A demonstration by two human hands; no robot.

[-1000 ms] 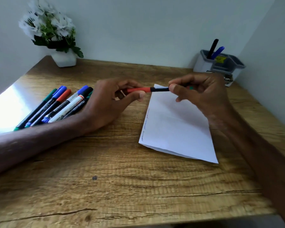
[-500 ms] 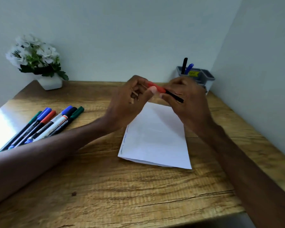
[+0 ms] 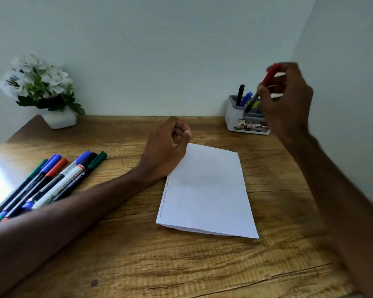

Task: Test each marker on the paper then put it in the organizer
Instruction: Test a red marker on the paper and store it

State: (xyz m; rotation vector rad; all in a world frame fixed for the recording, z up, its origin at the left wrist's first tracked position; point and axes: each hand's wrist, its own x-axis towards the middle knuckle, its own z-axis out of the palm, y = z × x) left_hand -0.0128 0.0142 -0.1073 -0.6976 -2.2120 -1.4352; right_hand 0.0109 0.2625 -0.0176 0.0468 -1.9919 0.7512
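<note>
Head-worn view, down onto paper (image 3: pixel 205 190)

Open desk (image 3: pixel 181 265) lies at six o'clock. At two o'clock my right hand (image 3: pixel 289 104) holds a red marker (image 3: pixel 269 78) above the organizer (image 3: pixel 235 119). Two upright pens (image 3: pixel 240 94) crowd its left end. A wall (image 3: pixel 342 82) stands close at three, and spare markers (image 3: pixel 52 181) lie at nine.
</note>
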